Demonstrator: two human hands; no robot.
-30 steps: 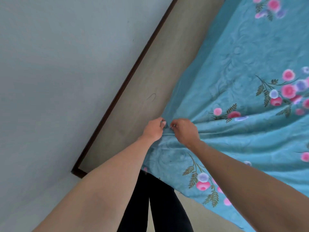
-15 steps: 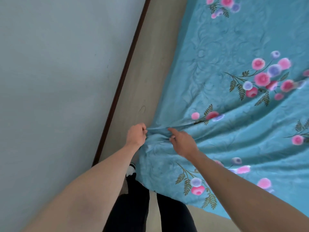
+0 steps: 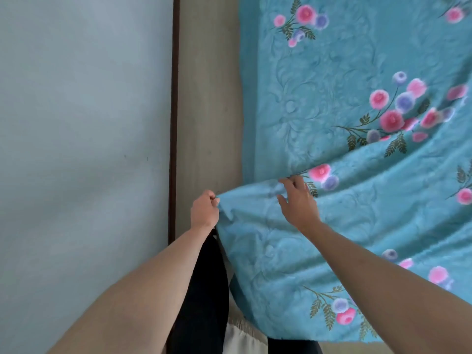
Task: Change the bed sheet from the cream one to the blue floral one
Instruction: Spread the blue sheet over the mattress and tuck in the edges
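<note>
Two hands work on the blue sheet (image 3: 357, 213), which is spread over the bed beside the floor (image 3: 209, 98). Left hand (image 3: 204, 213) pinches its edge tightly; right hand (image 3: 298, 200) rests with fingers spread. Fabric looks light and soft (probably slippery), so hold the hem.

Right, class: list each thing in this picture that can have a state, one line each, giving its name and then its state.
blue floral sheet: spread flat farther away, near part lifted and rippled.
left hand: fist pinching the sheet's edge.
right hand: fingers loose on top of the sheet, beside the fold.
pale cloth: lying low by the person's legs, mostly hidden.
</note>
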